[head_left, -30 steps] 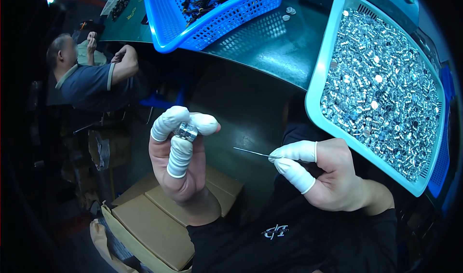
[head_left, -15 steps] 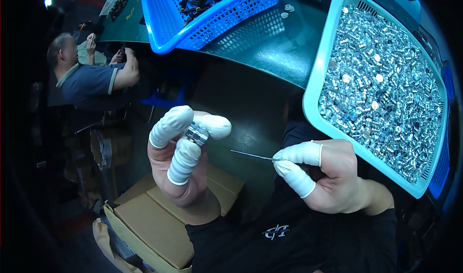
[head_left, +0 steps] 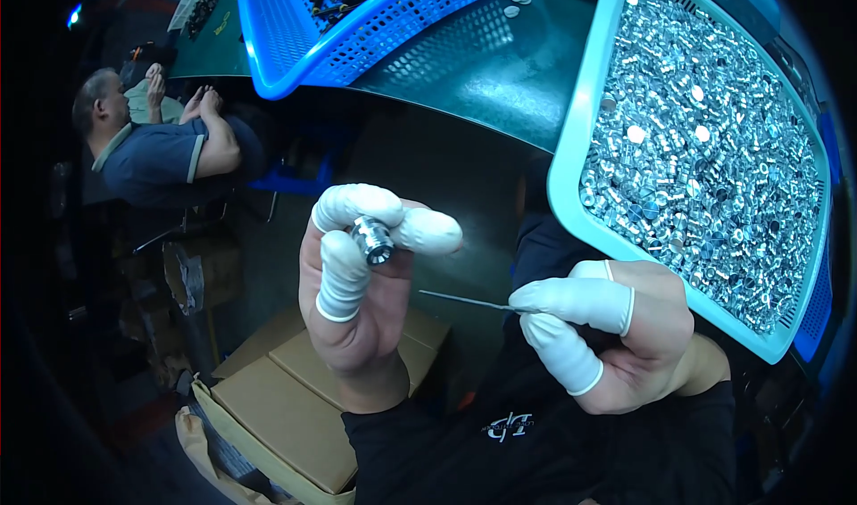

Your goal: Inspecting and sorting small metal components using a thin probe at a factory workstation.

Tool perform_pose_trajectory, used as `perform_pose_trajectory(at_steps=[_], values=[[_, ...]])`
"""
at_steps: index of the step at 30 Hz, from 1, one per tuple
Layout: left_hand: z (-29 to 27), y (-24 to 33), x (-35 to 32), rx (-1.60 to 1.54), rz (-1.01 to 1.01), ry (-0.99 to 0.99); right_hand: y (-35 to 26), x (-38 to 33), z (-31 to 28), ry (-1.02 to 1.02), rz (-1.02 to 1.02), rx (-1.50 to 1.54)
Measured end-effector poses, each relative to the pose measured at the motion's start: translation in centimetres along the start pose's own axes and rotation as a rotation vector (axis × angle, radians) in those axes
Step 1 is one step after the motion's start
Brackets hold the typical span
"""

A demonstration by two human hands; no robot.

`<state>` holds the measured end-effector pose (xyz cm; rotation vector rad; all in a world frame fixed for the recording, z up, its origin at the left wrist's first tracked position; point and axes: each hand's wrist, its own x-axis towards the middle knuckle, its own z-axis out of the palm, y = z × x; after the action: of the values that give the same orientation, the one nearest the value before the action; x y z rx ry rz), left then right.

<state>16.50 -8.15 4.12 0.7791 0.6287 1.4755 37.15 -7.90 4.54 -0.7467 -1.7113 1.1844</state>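
Observation:
White finger cots cover the fingertips of both my hands. My left hand (head_left: 361, 282) is closed on a small shiny metal cylinder (head_left: 372, 240), pinched between thumb and fingers, its end with a dark hole turned toward my right side. Between the thumb and forefinger of my right hand (head_left: 616, 327) is a thin dark metal rod (head_left: 464, 300), its pointed end reaching left. The rod's tip is apart from the cylinder, a little below and to the right of it.
A light-green tray (head_left: 571, 179) full of small metal parts stands at the right on the green table (head_left: 500, 95). A blue perforated basket (head_left: 384, 45) with black tools sits farther left. Cardboard boxes (head_left: 286, 416) lie below my left arm. Another person (head_left: 170, 144) sits at far left.
My left hand has moved right and turned the cylinder so its holed end shows. My right hand and the rod have shifted slightly down and right. The other person's hands have moved.

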Motion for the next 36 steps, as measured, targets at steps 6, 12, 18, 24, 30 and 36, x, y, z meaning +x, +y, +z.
perform_pose_trajectory(at_steps=[6, 12, 18, 24, 30, 36], values=[[0.2, -1.4, 0.8, -0.029, -0.053, -0.006, 0.9, -0.1, 0.4, 0.065, -0.007, 0.071], [0.9, -2.1, 1.4, -0.041, -0.097, -0.041, 0.9, -0.2, 0.0, 0.057, 0.008, 0.029], [1.1, -2.4, 1.6, -0.035, -0.108, -0.054, 0.8, -0.3, -0.2, 0.043, -0.013, 0.014], [1.3, -2.6, 1.5, 0.007, -0.107, -0.048, 0.7, -0.6, -0.2, 0.078, -0.020, -0.003], [1.3, -2.5, 2.0, 0.071, -0.103, -0.036, 0.6, 0.0, -0.8, 0.060, 0.029, -0.054], [1.8, -2.0, 2.0, 0.387, 0.077, 0.002, -0.6, 1.0, -1.2, 0.019, 0.076, -0.207]])
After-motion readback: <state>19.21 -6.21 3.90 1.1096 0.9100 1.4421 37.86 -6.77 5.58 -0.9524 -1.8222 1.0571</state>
